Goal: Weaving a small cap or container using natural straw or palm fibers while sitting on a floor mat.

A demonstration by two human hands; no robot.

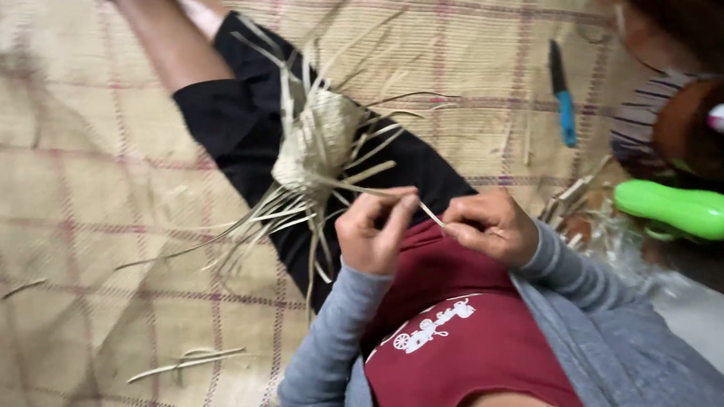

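A small woven piece of pale straw (318,143) rests on my lap, with many loose strands sticking out around it. One thin straw strand (378,191) runs from that piece back to my hands. My left hand (374,232) pinches this strand between thumb and fingers. My right hand (491,227) grips the strand's near end, close beside the left hand. Both hands are held just above my dark red shirt, near the black shorts on my leg (239,110).
I sit on a woven tan mat (69,205) with red checked lines. A blue-handled knife (562,95) lies on the mat at the upper right. A bright green plastic object (689,211) lies at the right. Loose straw bits (183,364) are scattered on the mat.
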